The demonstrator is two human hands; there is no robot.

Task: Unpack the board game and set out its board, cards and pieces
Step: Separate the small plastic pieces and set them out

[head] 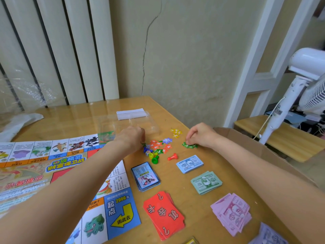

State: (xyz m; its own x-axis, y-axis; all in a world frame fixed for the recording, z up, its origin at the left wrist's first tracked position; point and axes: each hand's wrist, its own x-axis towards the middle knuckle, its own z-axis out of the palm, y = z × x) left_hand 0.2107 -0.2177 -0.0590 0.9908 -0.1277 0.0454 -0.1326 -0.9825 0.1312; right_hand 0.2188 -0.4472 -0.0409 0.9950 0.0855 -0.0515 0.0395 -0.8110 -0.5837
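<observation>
While both hands (202, 136) pinch tokens (159, 147), board (73, 173) lies flat

The paper game board (52, 173) was spread flat on the left of the wooden table. Beside its right edge a blue-framed card deck (145, 176) and a fanned stack of red cards (163, 214) were laid. Further right, play money was set in separate piles: blue notes (190, 163), green notes (206, 182) and pink notes (231, 213). Beyond these were scattered orange star tokens (159, 147), yellow star tokens (176, 133), green star tokens (190, 145), a die (148, 153), a green pawn (155, 159) and a toppled red pawn (172, 157).
</observation>
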